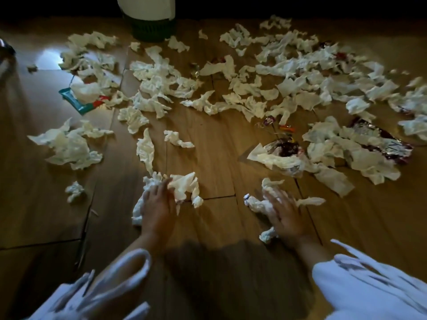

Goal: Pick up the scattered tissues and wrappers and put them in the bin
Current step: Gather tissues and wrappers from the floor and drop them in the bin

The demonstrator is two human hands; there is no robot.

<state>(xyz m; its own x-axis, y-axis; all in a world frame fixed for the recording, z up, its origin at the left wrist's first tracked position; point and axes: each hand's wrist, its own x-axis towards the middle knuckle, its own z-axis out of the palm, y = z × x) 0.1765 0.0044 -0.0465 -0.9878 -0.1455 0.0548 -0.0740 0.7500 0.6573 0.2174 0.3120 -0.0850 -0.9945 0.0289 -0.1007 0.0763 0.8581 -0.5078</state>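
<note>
Several crumpled white tissues [161, 84] lie scattered over the wooden floor [215, 139]. My left hand [157, 204] lies on a near clump of tissues [184, 188], its fingers spread over it. My right hand [282, 213], blurred, rests with straight fingers on another clump of tissues [256, 202]. A dark red foil wrapper [383, 144] and a clear wrapper [286, 148] lie half under tissues at the right. The bin [150, 21], dark green with a white liner, stands at the far top centre.
A teal tissue pack [76, 100] lies at the left under a tissue. Small bright sweet wrappers [286, 129] sit mid-right. A bare strip of floor runs between my hands. White sleeves fill the bottom corners. A dark object [5, 48] shows at the left edge.
</note>
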